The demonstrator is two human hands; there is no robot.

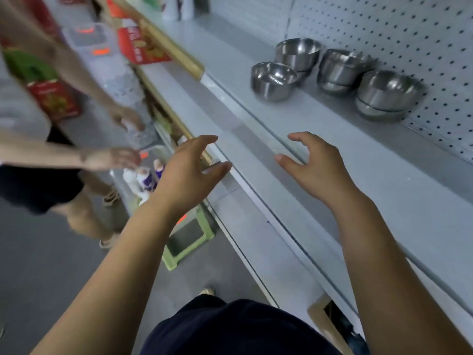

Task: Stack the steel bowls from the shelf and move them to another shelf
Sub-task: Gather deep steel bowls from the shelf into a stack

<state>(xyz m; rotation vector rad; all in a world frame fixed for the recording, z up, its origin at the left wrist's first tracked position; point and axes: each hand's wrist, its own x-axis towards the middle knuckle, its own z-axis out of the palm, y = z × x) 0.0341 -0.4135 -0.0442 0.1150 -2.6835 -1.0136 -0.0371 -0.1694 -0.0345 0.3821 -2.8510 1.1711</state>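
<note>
I have both hands out over the front edge of the shelf (384,162), apart, nothing held. L hand (189,172): fingers spread, loosely curved, thumb out. R hand (316,166): same pose, palm down; contact w/ shelf can't be determined. The bowls (272,82) sit in four groups at the shelf rear by the pegboard (409,34), well apart from both hands. Front-L group looks single; the other three are stacks. A second person (122,119) stands at L, blurred. A green stool (188,242) is on the floor below L hand.

Dark navy garment (243,329) (forearms (122,265) bare)
</note>
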